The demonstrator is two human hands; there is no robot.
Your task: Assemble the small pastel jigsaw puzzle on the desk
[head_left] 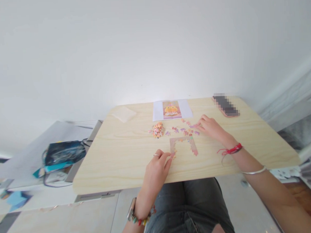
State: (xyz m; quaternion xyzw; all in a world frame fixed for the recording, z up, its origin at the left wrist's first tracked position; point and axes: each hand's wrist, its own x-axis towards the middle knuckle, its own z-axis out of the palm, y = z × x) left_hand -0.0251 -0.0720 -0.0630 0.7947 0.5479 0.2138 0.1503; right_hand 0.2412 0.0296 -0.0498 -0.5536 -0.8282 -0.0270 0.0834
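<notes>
A partly joined jigsaw puzzle [183, 139] lies on the table as three sides of a border, its open side facing me. My left hand [157, 167] has its thumb and index finger pinched at the lower end of the border's left side, on a puzzle piece there. Beyond the border, loose puzzle pieces [184, 130] in purple and pink are scattered. Over their right end, my right hand [212, 128] pinches at a small purple puzzle piece [193, 126]; its fingertips partly hide it. A heap of mixed pieces [158, 130] sits to the left.
A creased sheet with a picture of a yellow figure [172, 110] lies by the wall. At the back left is a pale, flat packet [124, 114], and at the back right a phone [226, 105]. Left of the wooden table [116, 165], a dark bag [65, 153] rests lower down.
</notes>
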